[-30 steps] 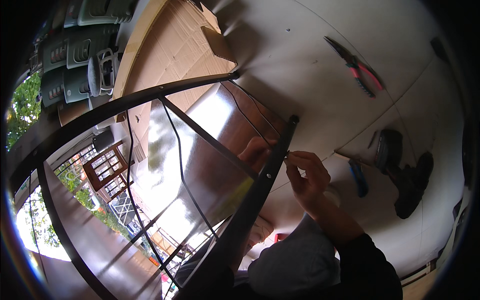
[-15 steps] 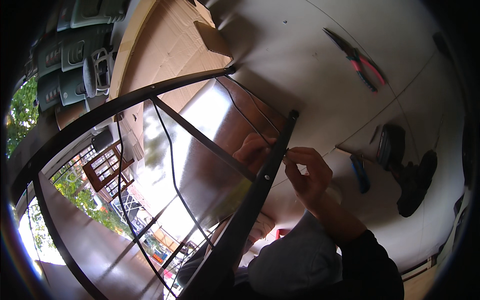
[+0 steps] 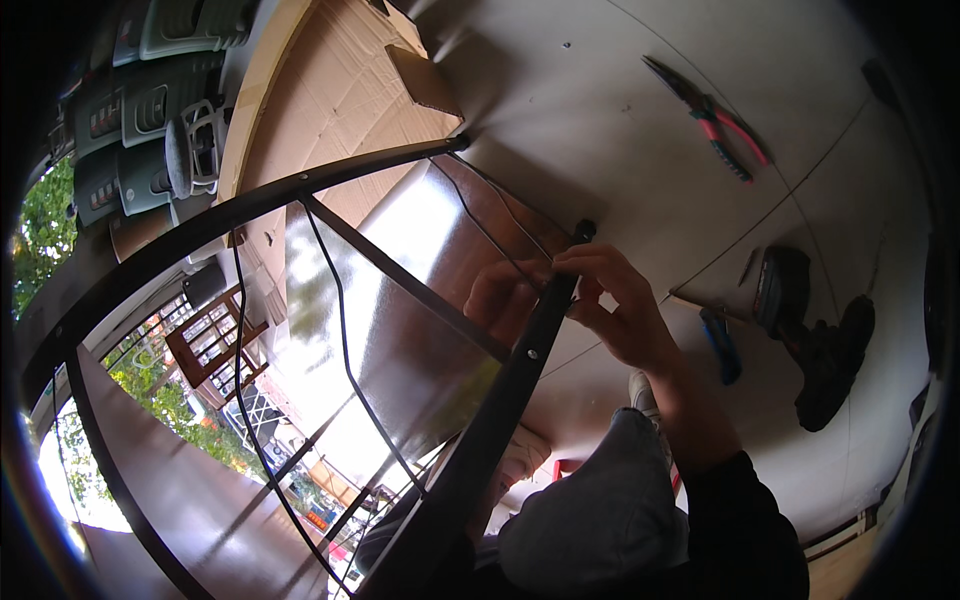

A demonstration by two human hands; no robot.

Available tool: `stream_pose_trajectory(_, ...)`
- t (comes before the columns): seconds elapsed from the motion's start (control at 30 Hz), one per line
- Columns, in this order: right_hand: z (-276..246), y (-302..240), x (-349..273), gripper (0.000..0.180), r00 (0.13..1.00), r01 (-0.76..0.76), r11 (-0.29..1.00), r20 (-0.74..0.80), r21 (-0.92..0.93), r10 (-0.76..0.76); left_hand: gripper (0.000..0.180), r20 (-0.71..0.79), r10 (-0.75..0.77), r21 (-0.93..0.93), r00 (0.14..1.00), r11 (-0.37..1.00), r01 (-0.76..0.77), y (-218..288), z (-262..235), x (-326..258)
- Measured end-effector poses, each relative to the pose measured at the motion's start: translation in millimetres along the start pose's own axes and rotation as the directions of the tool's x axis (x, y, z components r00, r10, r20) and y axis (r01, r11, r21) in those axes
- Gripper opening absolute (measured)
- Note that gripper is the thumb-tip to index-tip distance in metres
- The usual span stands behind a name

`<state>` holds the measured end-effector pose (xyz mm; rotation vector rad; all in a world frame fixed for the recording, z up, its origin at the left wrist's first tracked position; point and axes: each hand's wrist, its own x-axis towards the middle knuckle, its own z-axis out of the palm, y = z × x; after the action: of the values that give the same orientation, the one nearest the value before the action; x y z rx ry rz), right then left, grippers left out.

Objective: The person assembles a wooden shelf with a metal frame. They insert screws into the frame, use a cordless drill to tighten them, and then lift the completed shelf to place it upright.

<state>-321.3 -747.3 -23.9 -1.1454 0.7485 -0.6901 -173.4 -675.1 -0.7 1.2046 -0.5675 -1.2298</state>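
Across left and centre, black metal frame [image 3: 506, 398] | right hand [image 3: 628, 312] loosely curled, I've got fingertips on its bar [image 3: 545, 324], thumb spread below them | left hand: I can't tell

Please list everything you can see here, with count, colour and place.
metal frame: 1, black, left to centre
glossy panel: 1, brownish, behind the frame
pliers: 1, red and black, upper-right floor
drill: 1, black, right floor
blue-handled tool: 1, blue and dark, left of the drill
cardboard: count unclear, brown, upper left
stacked plastic items: several, grey-green, far upper left
greenery: count unclear, green, left edge
floor: 1, grey, centre to right
knee: 1, grey trousers, lower centre
sleeve: 1, black, lower right
right hand: 1, bare, at the frame's bar
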Motion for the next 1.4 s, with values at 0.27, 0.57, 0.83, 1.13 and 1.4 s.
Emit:
stream_pose_trajectory(0.27, 5.0, 0.6, -2.6, 0.034, 0.998, 0.034, 0.999, -0.052, 0.012, -0.033, 0.013, -0.016, -0.009, -0.225, 1.0, 0.974, 0.005, -11.6, -1.5, 3.9)
stream_pose_trajectory(0.57, 4.2, 3.4, -4.2, 0.029, 0.999, -0.011, 0.998, -0.03, 0.054, 0.013, 0.009, -0.01, -0.058, -0.299, 0.998, 0.953, 0.053, -11.4, -0.2, 8.3)
stream_pose_trajectory(0.83, 4.0, 6.1, -4.8, 0.029, 1.0, -0.025, 0.996, -0.015, 0.09, 0.026, 0.008, 0.03, -0.074, -0.264, 0.997, 0.961, 0.079, -13.9, -8.0, 7.8)
stream_pose_trajectory(1.13, 6.1, 8.5, -4.3, 0.037, 0.998, -0.031, 0.989, -0.057, 0.143, 0.039, 0.011, 0.056, -0.163, -0.327, 0.985, 0.929, 0.173, -12.2, -13.1, 8.5)
stream_pose_trajectory(1.4, 3.5, 7.1, -4.7, 0.031, 0.999, -0.036, 0.993, -0.016, 0.111, 0.038, 0.009, 0.044, -0.13, -0.353, 0.991, 0.926, 0.137, -16.7, -11.0, 9.2)
